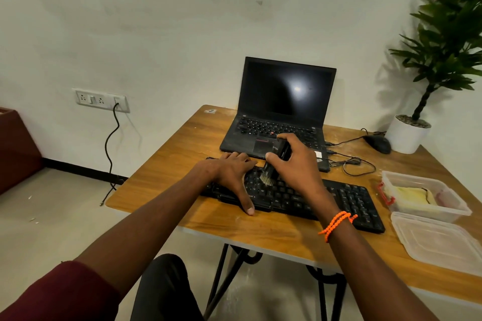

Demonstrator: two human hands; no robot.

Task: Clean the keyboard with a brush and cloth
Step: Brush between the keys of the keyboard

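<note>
Left hand (229, 169) flat, grip loose, hiding keyboard (339, 198) keys, right hand (294, 161) grip around half-hidden brush (268, 172)

Soft, even indoor light fills the room, fairly bright on the pale wall (156, 21) and warm on the desk (167, 164). A white glare spot sits on the dark laptop screen (297, 89), hinting at a lamp overhead. The plant (448, 34) at two o'clock throws a diffuse shadow leftward on the wall. Wide-angle distortion bends the edges, most at five and seven o'clock. Focus is slightly soft throughout.
</note>
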